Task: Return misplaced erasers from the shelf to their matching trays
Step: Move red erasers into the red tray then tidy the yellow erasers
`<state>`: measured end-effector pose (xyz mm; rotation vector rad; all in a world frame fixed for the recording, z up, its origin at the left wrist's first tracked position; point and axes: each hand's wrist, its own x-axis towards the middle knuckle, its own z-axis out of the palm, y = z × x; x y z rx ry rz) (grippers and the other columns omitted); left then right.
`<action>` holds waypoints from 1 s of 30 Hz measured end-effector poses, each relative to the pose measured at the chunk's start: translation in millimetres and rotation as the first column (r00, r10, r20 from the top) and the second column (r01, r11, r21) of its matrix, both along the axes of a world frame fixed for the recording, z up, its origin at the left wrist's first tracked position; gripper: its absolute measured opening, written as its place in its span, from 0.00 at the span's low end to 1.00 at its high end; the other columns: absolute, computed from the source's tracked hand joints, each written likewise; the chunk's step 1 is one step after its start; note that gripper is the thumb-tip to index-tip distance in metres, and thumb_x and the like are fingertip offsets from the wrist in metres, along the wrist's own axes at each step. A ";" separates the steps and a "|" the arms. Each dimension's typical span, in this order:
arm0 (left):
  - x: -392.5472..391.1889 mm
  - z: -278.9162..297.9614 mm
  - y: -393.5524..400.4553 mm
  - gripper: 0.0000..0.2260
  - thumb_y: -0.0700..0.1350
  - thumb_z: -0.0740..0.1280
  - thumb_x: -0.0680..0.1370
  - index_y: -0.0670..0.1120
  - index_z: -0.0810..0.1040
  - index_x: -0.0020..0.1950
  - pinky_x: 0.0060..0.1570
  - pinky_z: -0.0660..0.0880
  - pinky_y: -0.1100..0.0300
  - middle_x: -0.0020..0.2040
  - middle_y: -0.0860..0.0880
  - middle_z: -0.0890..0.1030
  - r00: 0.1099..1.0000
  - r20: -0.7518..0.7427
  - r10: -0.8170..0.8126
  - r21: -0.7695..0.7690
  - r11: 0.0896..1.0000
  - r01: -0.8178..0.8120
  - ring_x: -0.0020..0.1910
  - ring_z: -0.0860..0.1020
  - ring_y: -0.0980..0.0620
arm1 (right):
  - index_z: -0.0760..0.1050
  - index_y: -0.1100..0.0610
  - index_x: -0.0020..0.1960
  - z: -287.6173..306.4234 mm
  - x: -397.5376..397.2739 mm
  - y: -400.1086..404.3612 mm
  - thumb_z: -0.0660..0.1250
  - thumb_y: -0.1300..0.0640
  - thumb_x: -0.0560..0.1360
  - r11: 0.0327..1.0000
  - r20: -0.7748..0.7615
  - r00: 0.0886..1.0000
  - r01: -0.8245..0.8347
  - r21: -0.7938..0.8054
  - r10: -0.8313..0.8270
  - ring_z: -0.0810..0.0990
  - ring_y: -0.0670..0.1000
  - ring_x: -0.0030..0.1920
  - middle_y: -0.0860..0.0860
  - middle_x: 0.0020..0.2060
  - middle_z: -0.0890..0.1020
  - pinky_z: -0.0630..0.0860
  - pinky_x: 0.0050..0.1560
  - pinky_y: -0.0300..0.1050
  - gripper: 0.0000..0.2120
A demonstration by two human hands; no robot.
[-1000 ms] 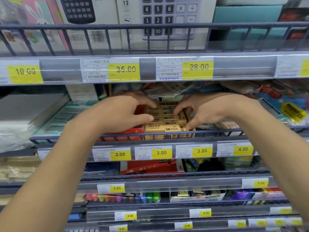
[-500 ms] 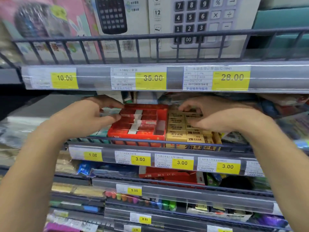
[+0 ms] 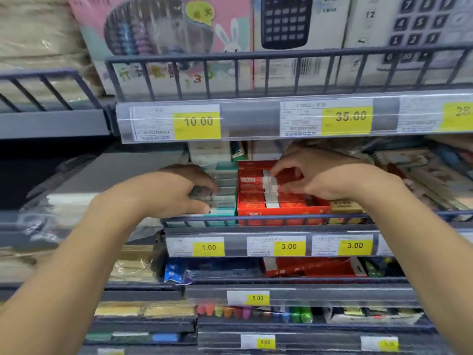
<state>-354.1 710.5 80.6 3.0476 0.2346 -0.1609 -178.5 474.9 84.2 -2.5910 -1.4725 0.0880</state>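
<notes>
Pinching at the white band of a red-wrapped eraser (image 3: 269,181), the fingers (image 3: 277,171) of the right hand (image 3: 325,176) curl down into the red tray (image 3: 281,210), thumb and fingertips closing on that eraser where it lies in the upper rows of the tray. The left hand (image 3: 166,194) reaches in beside it, its fingers curled against the stack of teal and white erasers (image 3: 225,193) in the neighbouring tray; the picture is blurred there, so whether they truly grip one or only press on the stack cannot be told. The red tray sits between the teal stack on its left and a tray of tan erasers (image 3: 344,207) on its right, all three touching side by side behind the wire rail (image 3: 281,217) of the shelf. Below the rail run price labels (image 3: 289,246) reading 1.00, 3.00 and 3.00. Both forearms rise from the lower corners toward this shelf. Above, another rail carries labels of 10.00 and 35.00, with a pink abacus box (image 3: 163,34) and calculator boxes (image 3: 294,34) behind it. Lower shelves hold a red pack (image 3: 314,267) and a row of coloured markers (image 3: 256,312).
</notes>
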 end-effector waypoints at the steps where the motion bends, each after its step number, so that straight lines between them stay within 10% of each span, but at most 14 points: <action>1: 3.5 -1.4 -0.6 0.19 0.56 0.70 0.80 0.60 0.75 0.71 0.58 0.63 0.69 0.71 0.57 0.74 1.000 0.015 -0.023 0.005 1.000 0.023 0.67 0.71 0.55 | 0.75 0.40 0.66 -0.5 -0.4 -0.5 0.70 0.46 0.77 1.000 0.001 1.000 0.011 0.009 -0.011 0.70 0.44 0.50 0.43 0.56 0.72 0.65 0.44 0.35 0.17; 6: 21.8 -4.7 -2.8 0.15 0.43 0.68 0.82 0.56 0.78 0.66 0.57 0.73 0.61 0.65 0.53 0.78 0.998 0.059 0.012 0.045 0.999 -0.015 0.58 0.76 0.51 | 0.75 0.39 0.65 0.1 -7.3 -2.6 0.71 0.45 0.77 0.997 -0.007 0.998 0.070 0.029 -0.070 0.72 0.45 0.51 0.42 0.56 0.71 0.66 0.46 0.34 0.17; 14: 21.5 -2.3 6.0 0.23 0.56 0.69 0.81 0.58 0.72 0.75 0.69 0.68 0.56 0.73 0.53 0.72 0.997 0.068 -0.048 0.032 0.998 0.046 0.71 0.70 0.48 | 0.70 0.38 0.71 3.6 -17.8 -4.3 0.66 0.34 0.75 0.989 0.008 0.990 0.141 0.047 -0.141 0.72 0.49 0.67 0.45 0.71 0.71 0.67 0.58 0.41 0.26; 18: 27.6 -7.2 8.4 0.19 0.51 0.67 0.83 0.58 0.72 0.75 0.63 0.70 0.57 0.59 0.56 0.73 0.994 0.049 -0.099 0.022 0.995 0.098 0.62 0.73 0.51 | 0.69 0.38 0.72 -4.3 -20.6 6.4 0.64 0.36 0.77 0.995 0.021 0.995 0.101 -0.006 -0.101 0.65 0.53 0.73 0.46 0.72 0.68 0.65 0.72 0.50 0.24; 30: 20.6 -6.2 17.5 0.27 0.62 0.67 0.80 0.61 0.67 0.78 0.70 0.67 0.57 0.74 0.58 0.69 0.987 0.058 -0.149 0.008 0.989 0.149 0.69 0.69 0.55 | 0.68 0.37 0.72 8.0 -8.9 -3.8 0.71 0.41 0.75 0.993 -0.030 0.993 0.114 -0.034 -0.115 0.73 0.50 0.66 0.45 0.72 0.71 0.70 0.64 0.43 0.26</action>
